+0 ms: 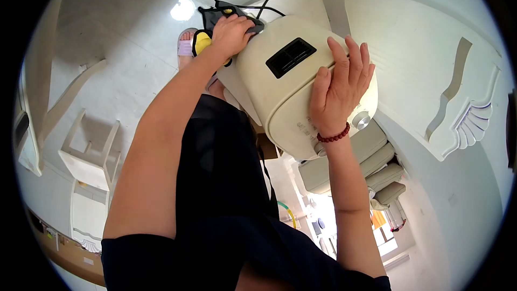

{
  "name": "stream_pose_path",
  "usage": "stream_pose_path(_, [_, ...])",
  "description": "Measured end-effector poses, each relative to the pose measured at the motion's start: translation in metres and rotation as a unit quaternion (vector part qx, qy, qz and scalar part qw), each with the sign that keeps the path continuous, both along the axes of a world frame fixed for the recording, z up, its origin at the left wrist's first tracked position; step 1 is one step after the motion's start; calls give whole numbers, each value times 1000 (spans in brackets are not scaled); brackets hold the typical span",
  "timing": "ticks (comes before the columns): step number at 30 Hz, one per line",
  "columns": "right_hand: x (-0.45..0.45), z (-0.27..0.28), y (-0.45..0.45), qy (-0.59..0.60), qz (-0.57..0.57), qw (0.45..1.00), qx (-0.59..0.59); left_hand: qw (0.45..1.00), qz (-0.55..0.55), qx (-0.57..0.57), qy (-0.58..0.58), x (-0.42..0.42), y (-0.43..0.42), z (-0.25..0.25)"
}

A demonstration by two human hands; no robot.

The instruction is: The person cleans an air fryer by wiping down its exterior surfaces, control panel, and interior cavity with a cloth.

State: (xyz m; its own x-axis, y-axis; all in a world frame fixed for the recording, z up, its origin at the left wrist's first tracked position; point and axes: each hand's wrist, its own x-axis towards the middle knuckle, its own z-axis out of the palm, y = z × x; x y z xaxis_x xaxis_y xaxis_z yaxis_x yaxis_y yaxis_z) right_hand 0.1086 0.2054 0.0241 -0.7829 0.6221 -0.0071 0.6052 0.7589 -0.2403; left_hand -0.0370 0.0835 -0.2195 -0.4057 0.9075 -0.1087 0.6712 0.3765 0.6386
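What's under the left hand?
Dark grey, black-edged cloth shows past the left hand; a yellow, black-edged piece shows beside the hand. Whether the two join can't be seen: the hand covers that part.

You've got bright, diffuse light overall. Hard glare on your floor (182, 9); upper left goes grey in shadow. Background behind the grey sofa (378, 159) blows out white. Your dark shirt (215, 245) loses most detail. Lettering (307, 129) on the cream vented appliance (256, 70) reads soft. Heavy fisheye: bent edges, black corners.
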Motion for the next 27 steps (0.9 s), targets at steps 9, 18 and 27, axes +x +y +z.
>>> stream_pose_path(9, [0, -1, 1, 10, -5, 1000, -4, 930, 286, -205, -104, -25, 5, 8])
stream_pose_path(18, [1, -1, -1, 6, -10, 1000, -7, 1000, -10, 20, 15, -5, 3, 0])
stream_pose_path(27, [0, -2, -1, 14, -11, 1000, -6, 983, 162, -17, -87, -24, 2, -5])
